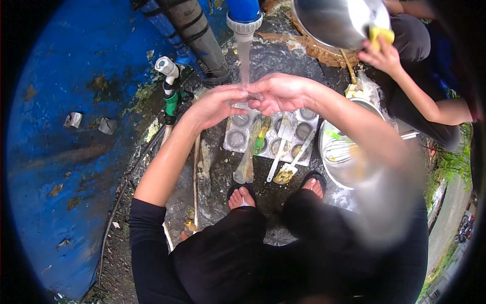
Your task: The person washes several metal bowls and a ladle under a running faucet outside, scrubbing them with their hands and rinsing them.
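Both my hands meet under a stream of water (244,62) falling from a white pipe fitting (244,26). My right hand (279,93) pinches a small shiny piece (255,97), mostly hidden by fingers. My left hand (216,105) reaches in from the other side, fingertips against the right hand; its grip on the piece is unclear. Below them a metal muffin tin (245,132) lies on the wet ground. Across it rest a smeared clear plastic bag (246,165), a green-handled utensil (259,144), a white spatula (278,157) and another spatula (285,173) caked with yellowish batter.
At right, a metal basin (325,171) holds a wire whisk (338,151). Beyond it another person's hand (381,57) rubs a large steel bowl (334,21) with a yellow sponge (381,36). A green-valved tap pipe (171,104) stands by the blue wall (76,171).
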`<state>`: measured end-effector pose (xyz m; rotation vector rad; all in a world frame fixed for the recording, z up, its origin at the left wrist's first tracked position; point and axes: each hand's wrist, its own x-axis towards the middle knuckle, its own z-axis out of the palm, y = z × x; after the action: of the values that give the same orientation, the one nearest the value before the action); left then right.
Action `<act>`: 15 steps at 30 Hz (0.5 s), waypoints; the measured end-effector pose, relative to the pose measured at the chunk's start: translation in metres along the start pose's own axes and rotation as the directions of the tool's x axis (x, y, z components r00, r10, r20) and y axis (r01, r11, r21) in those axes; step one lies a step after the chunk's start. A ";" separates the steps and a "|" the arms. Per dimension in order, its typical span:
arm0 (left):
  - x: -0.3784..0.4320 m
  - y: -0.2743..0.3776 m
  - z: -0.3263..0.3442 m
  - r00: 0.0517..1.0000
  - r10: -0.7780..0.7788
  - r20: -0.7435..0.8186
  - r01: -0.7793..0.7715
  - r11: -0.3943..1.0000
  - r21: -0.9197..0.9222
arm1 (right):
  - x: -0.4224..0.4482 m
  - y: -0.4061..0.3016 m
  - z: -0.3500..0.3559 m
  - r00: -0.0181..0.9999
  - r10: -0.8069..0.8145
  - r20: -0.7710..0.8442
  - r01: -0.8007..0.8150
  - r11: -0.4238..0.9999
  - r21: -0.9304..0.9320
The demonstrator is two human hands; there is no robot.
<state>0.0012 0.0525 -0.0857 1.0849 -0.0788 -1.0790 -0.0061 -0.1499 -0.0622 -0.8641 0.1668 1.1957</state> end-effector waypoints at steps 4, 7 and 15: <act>-0.004 -0.002 0.006 1.000 0.025 -0.002 -0.026 0.998 -0.056 | -0.003 0.000 0.000 0.999 0.004 0.053 -0.007 0.999 0.038; -0.005 -0.004 0.004 0.999 0.045 0.003 -0.045 0.996 -0.083 | -0.004 0.002 0.004 0.997 0.004 0.079 -0.011 0.997 0.077; -0.003 -0.006 -0.001 0.992 0.115 -0.049 -0.111 0.991 0.073 | -0.007 0.003 0.002 0.998 -0.017 0.068 0.019 0.999 -0.040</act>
<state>-0.0040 0.0544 -0.0895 1.1584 -0.1349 -0.9509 -0.0122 -0.1535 -0.0586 -0.8578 0.0796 1.2133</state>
